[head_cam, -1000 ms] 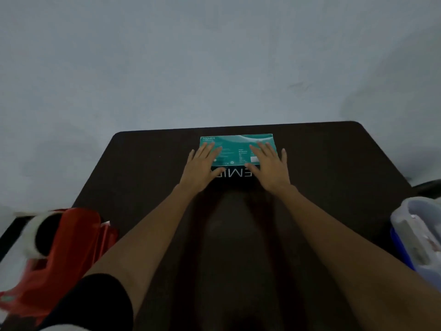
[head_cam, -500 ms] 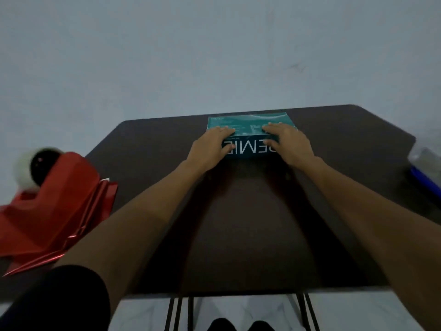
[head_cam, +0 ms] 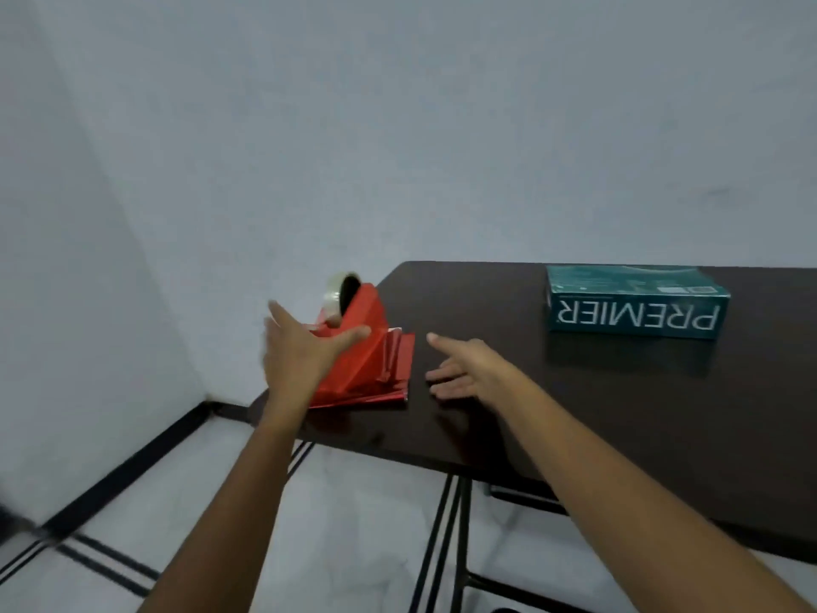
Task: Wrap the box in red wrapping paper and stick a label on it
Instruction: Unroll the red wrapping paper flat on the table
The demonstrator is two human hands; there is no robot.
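A teal box (head_cam: 632, 309) printed "PREMIER" lies flat on the dark table (head_cam: 574, 413) at the right, with no hand on it. Folded red wrapping paper (head_cam: 367, 347) is heaped at the table's left corner, propped against a roll of clear tape (head_cam: 338, 298). My left hand (head_cam: 300, 351) hovers spread open in front of the paper's left side, thumb pointing right. My right hand (head_cam: 464, 369) is open just right of the paper, fingers stretched toward it, low over the table. No label is in sight.
The table's near edge runs diagonally from the left corner toward the lower right, with black metal legs (head_cam: 446, 537) beneath. A grey wall stands behind and to the left. A white tiled floor (head_cam: 309, 546) with dark lines lies below.
Both hands have left the teal box and moved left to the red paper. The view has swung left, so the box now sits at the right.
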